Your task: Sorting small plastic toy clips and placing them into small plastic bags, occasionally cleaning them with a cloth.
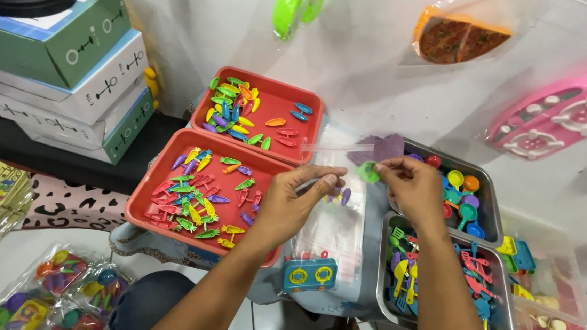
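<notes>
Clear, glossy plastic bag (pixel 335 210), thin film, its zip strip stretched between both hands. Left hand (pixel 290 203): palm down, fingertips pinched shut on the bag's left edge; a small purple toy piece (pixel 345 195) lies just beside those fingertips. Right hand (pixel 414 188): wrist bent, thumb and forefinger clamped on a round green toy piece (pixel 369 172) at the bag's mouth. Left of the left fingers, red plastic tray (pixel 167 176), shallow, rounded corners, strewn with small carrot-shaped pieces. Below the right fingers, metal tray (pixel 386 277) of toy utensils. Bag contents hard to make out.
</notes>
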